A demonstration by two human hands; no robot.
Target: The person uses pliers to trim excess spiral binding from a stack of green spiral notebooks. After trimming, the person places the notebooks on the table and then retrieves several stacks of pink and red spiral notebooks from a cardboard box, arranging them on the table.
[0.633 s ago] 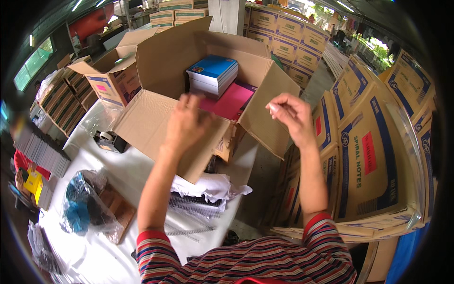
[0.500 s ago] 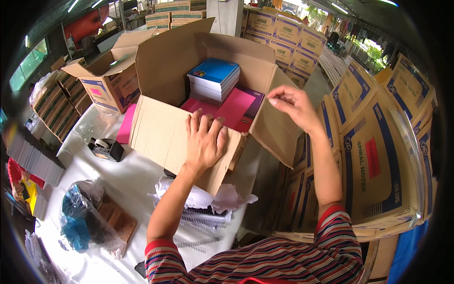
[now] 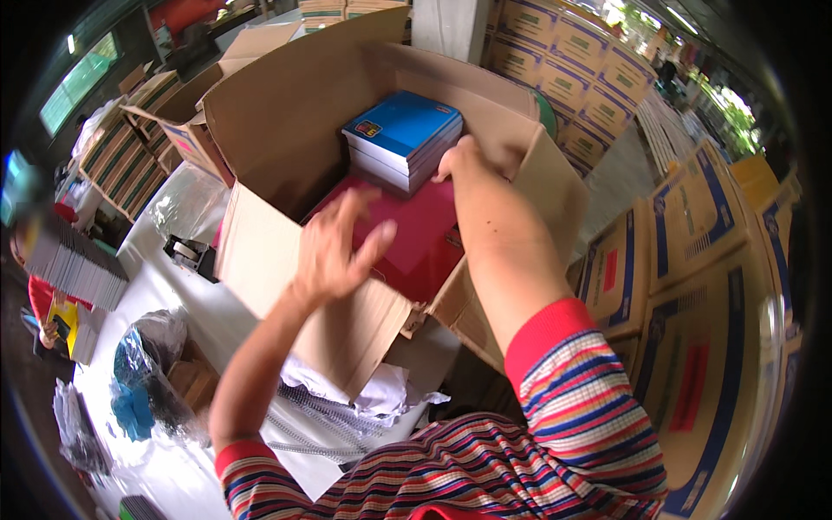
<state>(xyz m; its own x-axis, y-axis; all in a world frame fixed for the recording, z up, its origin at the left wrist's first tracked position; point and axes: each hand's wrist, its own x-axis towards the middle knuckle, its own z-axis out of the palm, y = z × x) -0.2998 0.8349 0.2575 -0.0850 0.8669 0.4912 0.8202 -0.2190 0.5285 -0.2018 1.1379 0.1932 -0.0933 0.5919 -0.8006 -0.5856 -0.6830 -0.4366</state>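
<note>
A large open cardboard box [image 3: 286, 130] stands in front of me with its flaps spread. Inside it, a stack of blue-covered notebooks [image 3: 403, 130] rests on magenta notebooks [image 3: 407, 230]. My right hand [image 3: 465, 160] reaches into the box at the right side of the blue stack, close against it. Its fingers are mostly hidden, so their grip does not show. My left hand [image 3: 334, 247] hovers over the near flap [image 3: 277, 251], thumb and fingers apart, holding nothing and slightly blurred.
Piled cartons [image 3: 693, 347] line my right side, and more cartons [image 3: 568, 78] stand behind. On the white table [image 3: 186, 299] lie a tape dispenser [image 3: 192, 254], a plastic bag [image 3: 152, 373] and wire spirals [image 3: 321, 420]. A grey notebook stack [image 3: 78, 269] and a person [image 3: 52, 303] are at left.
My right hand has moved from above the right flap into the box beside the blue stack. My left hand has come off the near flap, fingers spreading. The view has shifted closer.
</note>
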